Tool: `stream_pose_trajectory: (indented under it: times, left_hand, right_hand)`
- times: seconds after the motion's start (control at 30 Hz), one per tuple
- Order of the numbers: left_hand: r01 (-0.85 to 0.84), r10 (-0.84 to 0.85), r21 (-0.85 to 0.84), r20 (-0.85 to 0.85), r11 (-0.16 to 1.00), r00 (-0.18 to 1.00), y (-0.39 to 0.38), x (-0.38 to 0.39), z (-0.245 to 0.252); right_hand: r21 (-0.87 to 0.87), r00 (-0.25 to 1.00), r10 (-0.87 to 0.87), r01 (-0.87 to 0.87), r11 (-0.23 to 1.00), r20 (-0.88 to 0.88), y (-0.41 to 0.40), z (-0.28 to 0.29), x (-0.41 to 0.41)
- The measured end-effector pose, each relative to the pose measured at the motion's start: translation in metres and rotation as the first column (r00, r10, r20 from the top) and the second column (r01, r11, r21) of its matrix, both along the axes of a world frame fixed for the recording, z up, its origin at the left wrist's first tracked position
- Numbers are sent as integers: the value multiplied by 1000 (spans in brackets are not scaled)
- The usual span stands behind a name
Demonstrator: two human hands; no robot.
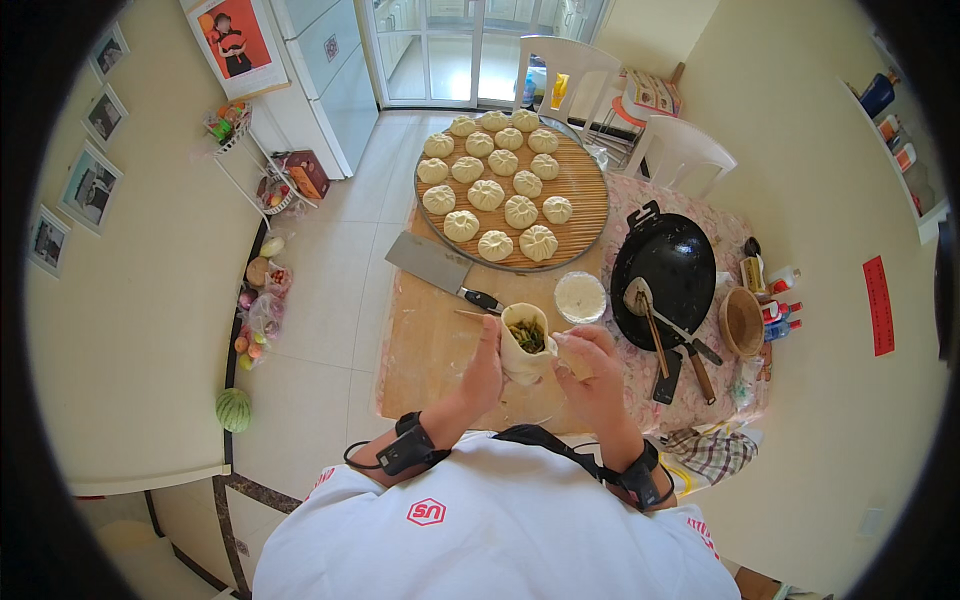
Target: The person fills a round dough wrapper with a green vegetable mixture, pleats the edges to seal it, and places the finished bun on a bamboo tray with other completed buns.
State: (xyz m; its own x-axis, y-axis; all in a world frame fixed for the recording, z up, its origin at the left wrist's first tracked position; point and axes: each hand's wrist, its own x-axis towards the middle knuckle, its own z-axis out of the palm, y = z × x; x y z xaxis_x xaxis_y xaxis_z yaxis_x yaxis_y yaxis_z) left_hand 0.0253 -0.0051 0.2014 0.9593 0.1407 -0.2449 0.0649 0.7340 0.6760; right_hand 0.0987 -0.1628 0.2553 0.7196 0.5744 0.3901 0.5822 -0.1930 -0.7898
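Observation:
Between both hands, above the front of a wooden board (427, 352), is an unsealed dough bun (525, 365) with chopped green filling (527, 335) showing in its mouth. My left hand (484, 371) cups the bun's left side. At the right edge, the fingers of my right hand (596, 371) pinch the dough rim. A cleaver (431, 261) lies just beyond my hands, its black handle pointing towards the bun. Part of a thin wooden stick (470, 313) shows left of the bun; its other end is hidden. Farther back, several pleated buns (486, 195) sit on a round slatted tray (581, 169).
A white round container (580, 298) stands right of the bun. Beside it, a black wok (671, 247) holds a metal spatula (639, 296) and chopsticks (656, 334). A brown bowl (742, 322) and bottles (784, 311) line the floral tablecloth's (731, 225) right side. White plastic chairs (679, 154) stand behind.

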Motion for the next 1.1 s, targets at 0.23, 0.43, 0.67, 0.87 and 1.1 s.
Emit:
stream_pose_trajectory:
  times: [0.23, 0.43, 0.67, 0.87, 1.1]
  left_hand:
    - [5, -6, 20, 52, 1000, 999, 2, 4, -1]
    - [42, -39, -63, 38, 997, 999, 3, 3, 1]
    - [82, -80, -95, 26, 992, 996, 8, 4, -2]
    - [114, -112, -92, 29, 989, 993, 9, 6, -2]
    - [60, -48, -99, 121, 993, 991, 11, 6, -9]
  right_hand:
    - [-4, 997, -37, 37, 999, 70, 3, -22, 4]
    - [19, 978, -18, 14, 1000, 207, -1, -33, 9]
    - [32, 990, -78, 82, 996, -113, 4, -27, 1]
    - [141, 997, 20, -10, 990, -69, 7, -34, 6]
    - [147, 993, -64, 79, 986, -104, 4, -41, 7]
